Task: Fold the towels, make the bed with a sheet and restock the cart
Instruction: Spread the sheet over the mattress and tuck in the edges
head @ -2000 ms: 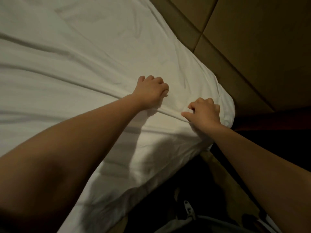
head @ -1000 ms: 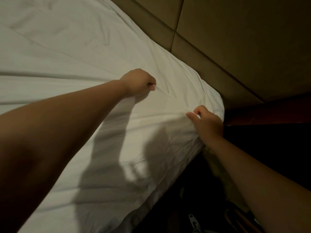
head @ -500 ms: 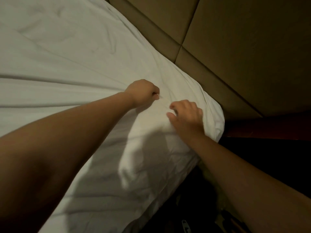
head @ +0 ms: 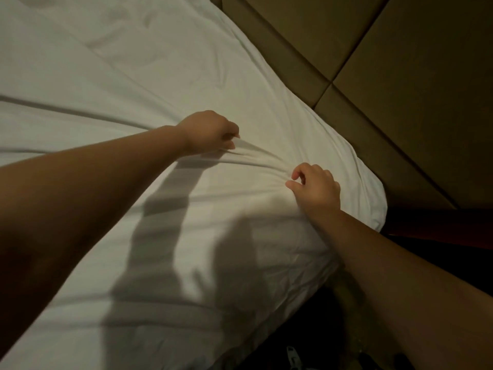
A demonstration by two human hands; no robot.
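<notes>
White cotton covers almost everything in view: one sheet [head: 133, 76] lies spread over the mattress, reaching round the one corner [head: 373, 206] that shows, beside the padded headboard [head: 413, 76]. As I judge it, the bed-making part of the task is well along. The sheet is on and drawn over that corner, while long creases cross its middle and a bunched ridge of cloth [head: 261, 158] runs between the two hands, so smoothing and tightening are left. How the other corners and the far edges stand cannot be seen. No towels and no cart appear, so nothing here shows whether the folding or the restocking is done.

Counted from the largest down:
- one sheet, over one mattress
- one headboard, in brown panels, of which at least three show between the seams
- two bare forearms
- two hands
- one ridge of cloth

The left hand [head: 210, 133] is clenched on the sheet, pinching the near end of the ridge and lifting it slightly off the bed. The right hand [head: 317, 189] sits just beside the corner with its fingers curled over the spot where the wrinkles gather. A gap shows between thumb and forefinger, so I cannot tell whether it actually grips cloth or only hooks over it.
</notes>
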